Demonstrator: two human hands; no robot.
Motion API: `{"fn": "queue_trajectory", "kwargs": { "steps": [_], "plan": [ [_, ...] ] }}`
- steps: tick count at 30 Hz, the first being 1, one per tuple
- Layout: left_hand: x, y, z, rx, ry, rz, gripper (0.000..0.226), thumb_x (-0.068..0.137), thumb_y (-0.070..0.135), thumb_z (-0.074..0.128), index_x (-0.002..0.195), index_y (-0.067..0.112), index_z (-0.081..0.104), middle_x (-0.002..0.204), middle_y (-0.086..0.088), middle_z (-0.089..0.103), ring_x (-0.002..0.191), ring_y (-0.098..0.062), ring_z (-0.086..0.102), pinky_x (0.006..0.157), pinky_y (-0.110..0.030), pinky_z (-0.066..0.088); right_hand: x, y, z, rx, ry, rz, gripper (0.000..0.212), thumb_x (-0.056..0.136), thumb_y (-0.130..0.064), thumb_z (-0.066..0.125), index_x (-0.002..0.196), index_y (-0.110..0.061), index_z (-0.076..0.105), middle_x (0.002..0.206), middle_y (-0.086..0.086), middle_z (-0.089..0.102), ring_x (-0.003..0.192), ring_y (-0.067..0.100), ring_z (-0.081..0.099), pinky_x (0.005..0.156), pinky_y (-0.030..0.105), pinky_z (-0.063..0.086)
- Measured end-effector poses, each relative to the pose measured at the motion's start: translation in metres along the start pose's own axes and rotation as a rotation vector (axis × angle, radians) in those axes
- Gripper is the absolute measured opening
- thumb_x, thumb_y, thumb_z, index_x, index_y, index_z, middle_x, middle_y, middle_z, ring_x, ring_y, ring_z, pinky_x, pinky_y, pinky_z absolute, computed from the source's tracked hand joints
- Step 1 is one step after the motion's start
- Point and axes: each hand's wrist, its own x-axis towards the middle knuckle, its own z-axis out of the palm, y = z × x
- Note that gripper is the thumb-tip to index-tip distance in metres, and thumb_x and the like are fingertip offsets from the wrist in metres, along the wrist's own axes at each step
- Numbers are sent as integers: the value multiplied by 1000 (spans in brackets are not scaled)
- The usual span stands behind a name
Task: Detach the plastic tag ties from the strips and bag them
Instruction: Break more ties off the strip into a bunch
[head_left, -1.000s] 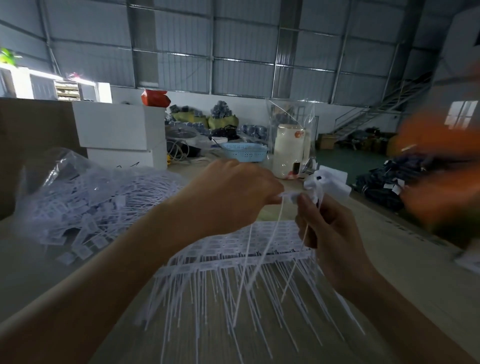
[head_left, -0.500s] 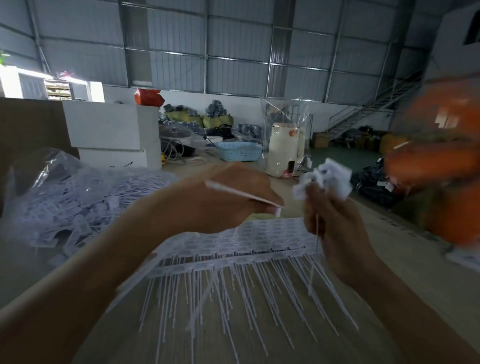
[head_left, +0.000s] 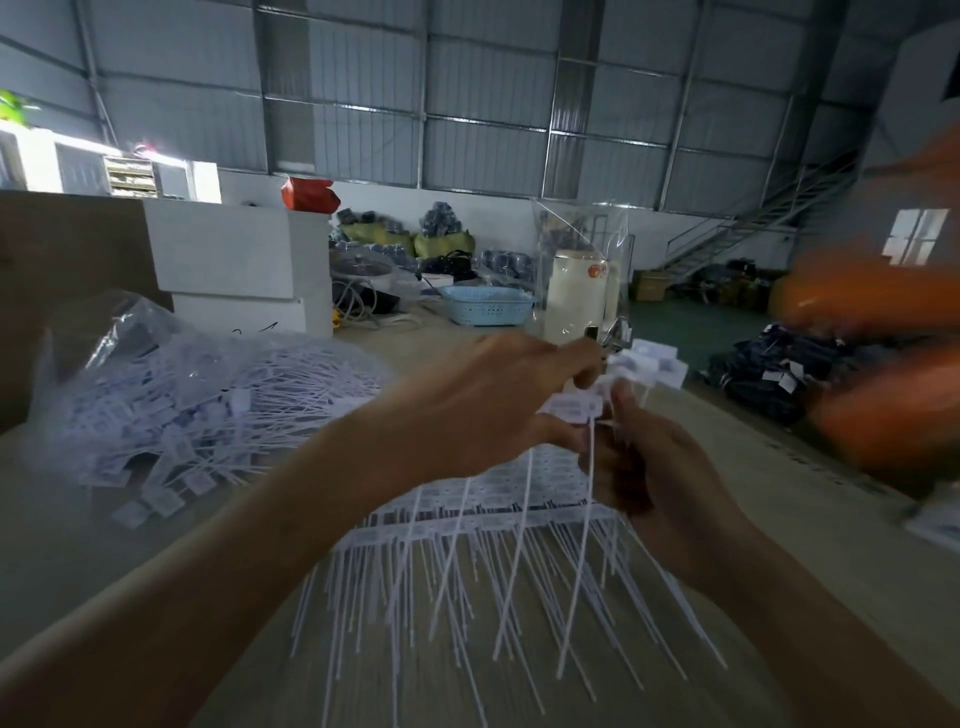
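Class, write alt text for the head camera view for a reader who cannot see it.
Two hands, left hand and right hand, pinch white plastic tag ties above a strip of ties on a table. A clear bag of loose ties lies to the left.

A pale surface (head_left: 810, 525) is seen, on which strips of white tag ties (head_left: 467, 525) are spread at centre. A clear bag of loose ties (head_left: 171, 410) is laid at its left, with white boxes (head_left: 244, 270) behind.
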Motion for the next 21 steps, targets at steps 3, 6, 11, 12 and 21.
{"fn": "queue_trajectory", "kwargs": {
  "steps": [3,6,11,12,21],
  "plan": [
    [-1,2,1,12,-27,-23,43,83,41,75,97,28,37,73,18,39,64,-4,43,58,-19,32,-4,3,6,-66,-26,15,74,83,-60,65,92,12,56,69,17,21,57,19,16,49,27,20],
    [-1,3,0,1,-17,-24,44,83,41,76,97,29,36,79,14,51,66,-4,49,59,-18,37,-5,3,8,-153,14,-36,65,81,-51,73,91,11,58,69,18,23,59,24,18,56,35,18],
    [-3,1,-4,-49,-46,-55,41,85,45,72,113,25,50,108,4,67,95,-10,62,81,-30,53,-4,-4,3,24,24,-31,22,93,-28,61,77,-14,66,62,1,31,52,12,27,47,22,29],
    [-4,-2,-4,-5,-56,-69,45,86,47,70,120,27,49,114,5,67,101,-9,61,85,-30,52,-3,-4,2,84,22,-28,22,94,-25,60,78,-12,65,62,0,29,51,11,25,45,22,29],
    [-7,-4,-1,297,128,70,34,90,40,69,118,21,64,109,3,70,99,-22,63,81,-34,45,-3,-2,4,208,2,14,25,91,-28,61,73,-11,55,71,6,13,52,13,19,45,24,26]
  ]
}}
